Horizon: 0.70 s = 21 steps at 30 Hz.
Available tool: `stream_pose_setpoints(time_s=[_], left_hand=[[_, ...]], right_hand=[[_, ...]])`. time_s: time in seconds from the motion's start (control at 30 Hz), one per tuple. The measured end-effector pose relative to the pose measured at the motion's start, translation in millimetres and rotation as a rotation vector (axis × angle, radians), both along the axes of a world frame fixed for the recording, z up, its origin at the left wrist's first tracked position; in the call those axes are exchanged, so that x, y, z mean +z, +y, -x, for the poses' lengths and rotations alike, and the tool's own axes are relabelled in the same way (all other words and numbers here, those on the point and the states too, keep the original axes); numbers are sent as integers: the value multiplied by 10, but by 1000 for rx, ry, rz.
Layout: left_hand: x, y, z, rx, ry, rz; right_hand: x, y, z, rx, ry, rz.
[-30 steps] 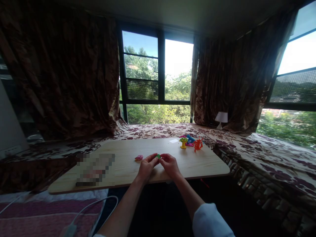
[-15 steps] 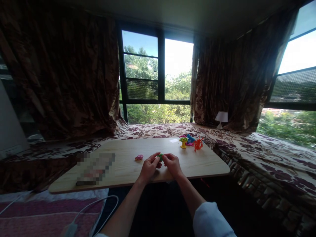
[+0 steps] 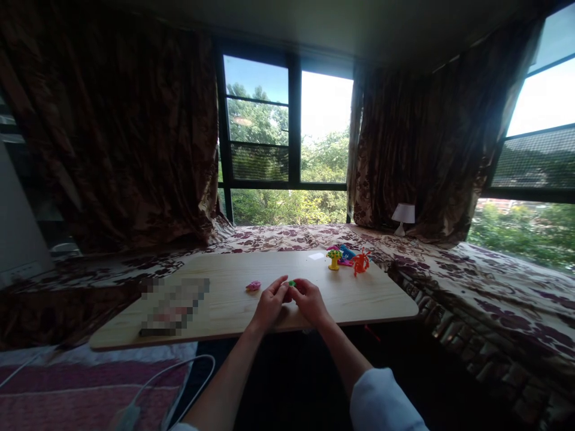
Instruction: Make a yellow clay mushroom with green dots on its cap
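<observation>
Between the fingertips of both hands is a small green piece (image 3: 291,283) that looks like modelling clay, mostly covered by fingers. My left hand (image 3: 271,302) pinches it from the left, and my right hand (image 3: 309,301) closes on it from the right. Both hands are just over the near edge of the wooden table (image 3: 224,314). To their left lies a small pink clay-like piece (image 3: 253,287) with a tan tip. Beyond my right hand stands a yellow figure with a green dotted top (image 3: 333,260), mushroom-like in shape.
An orange, many-stranded figure (image 3: 360,262) and a blue-and-pink cluster (image 3: 347,254) lie at the table's back right. A white paper-like piece (image 3: 316,256) is nearby. A blurred-out flat item (image 3: 175,308) sits on the left. A white cable (image 3: 202,358) hangs below the left edge.
My fingers have shifted around the green piece, and less of it shows. My right-hand fingers are curled in more. The things on the table have stayed put.
</observation>
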<state>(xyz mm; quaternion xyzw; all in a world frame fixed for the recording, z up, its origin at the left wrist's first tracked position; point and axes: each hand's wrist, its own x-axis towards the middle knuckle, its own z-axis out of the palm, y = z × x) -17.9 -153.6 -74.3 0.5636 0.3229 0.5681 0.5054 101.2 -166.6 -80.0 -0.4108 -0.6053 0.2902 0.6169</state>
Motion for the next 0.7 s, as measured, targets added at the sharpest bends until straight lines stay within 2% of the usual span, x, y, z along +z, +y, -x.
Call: stream_pose_setpoints(time_s=[0.17,0.37,0.53,0.7], left_hand=[[14,-37,-19,-55,50,-16],[-64,26,-58,25,70,-17],[-54,49,-29,97,34,-9],[7,-5,-13,24,80,-9]], right_hand=[[-76,46,-19,-39,2,27],[-114,78,-35,-106,-16,41],[-49,80,6,-28,3,42],[-55,78,12,-12,28,45]])
